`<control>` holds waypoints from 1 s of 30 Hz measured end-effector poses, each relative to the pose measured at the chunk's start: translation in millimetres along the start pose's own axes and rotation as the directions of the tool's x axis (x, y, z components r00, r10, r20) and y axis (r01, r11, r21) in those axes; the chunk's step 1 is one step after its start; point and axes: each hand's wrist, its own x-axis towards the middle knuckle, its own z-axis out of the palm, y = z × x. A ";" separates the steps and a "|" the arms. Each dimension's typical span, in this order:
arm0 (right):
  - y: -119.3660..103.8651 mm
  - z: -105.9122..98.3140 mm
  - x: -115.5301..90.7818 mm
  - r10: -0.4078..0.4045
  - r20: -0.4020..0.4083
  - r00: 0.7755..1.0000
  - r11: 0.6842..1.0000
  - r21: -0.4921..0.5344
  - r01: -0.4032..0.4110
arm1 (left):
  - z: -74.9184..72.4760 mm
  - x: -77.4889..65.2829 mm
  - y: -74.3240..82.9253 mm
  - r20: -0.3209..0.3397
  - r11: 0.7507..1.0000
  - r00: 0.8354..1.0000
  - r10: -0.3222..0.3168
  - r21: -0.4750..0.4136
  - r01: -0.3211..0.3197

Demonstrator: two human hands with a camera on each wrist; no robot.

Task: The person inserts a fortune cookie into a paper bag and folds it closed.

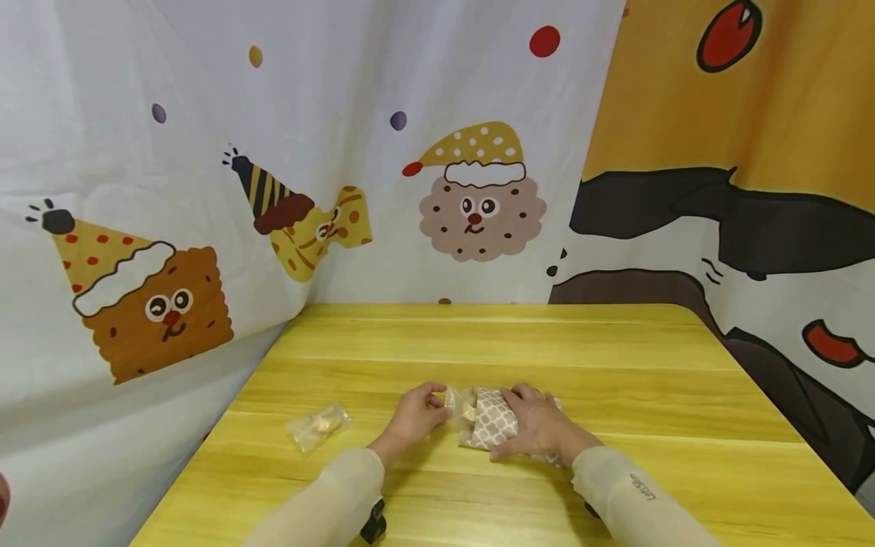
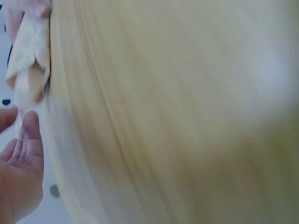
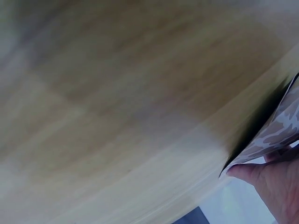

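A beige paper or cloth pouch (image 1: 494,419) with a white lattice pattern lies on the table, its mouth facing left. My right hand (image 1: 540,425) grips it from above, thumb at the near edge and fingers over the far side. Partly inside the mouth is a clear packet (image 1: 459,404) with something pale yellow in it. The thumb and fingers of my left hand (image 1: 415,416) pinch the packet's outer end. In the left wrist view, the packet (image 2: 29,86) sticks out of the pouch toward my left hand (image 2: 21,175). The right wrist view has my thumb along the pouch's edge (image 3: 275,135).
Another clear packet (image 1: 318,427) with a pale yellow piece inside lies left of my left hand. The wood-grain table (image 1: 615,357) reaches back to a curtain (image 1: 355,76) printed with cartoon biscuits.
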 end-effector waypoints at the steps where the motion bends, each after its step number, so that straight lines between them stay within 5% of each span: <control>1: 0.4 0.9 0.3 0.001 -0.003 1.000 1.000 0.002 -0.001 | 4.3 0.7 1.6 -0.016 0.999 1.000 -0.011 -0.031 0.010; 8: 1.6 2.6 1.0 0.008 -0.003 1.000 1.000 -0.010 -0.008 | 16.2 -0.9 9.2 -0.078 0.990 0.995 -0.069 -0.129 0.058; 19: 0.8 0.8 0.0 0.003 -0.003 1.000 1.000 -0.004 -0.003 | 30.6 2.0 6.7 -0.076 0.995 0.995 -0.061 -0.084 0.055; 30: -0.6 0.4 -2.6 0.006 -0.007 1.000 1.000 0.002 -0.006 | 37.4 1.0 10.9 0.045 0.994 0.998 -0.038 -0.100 0.042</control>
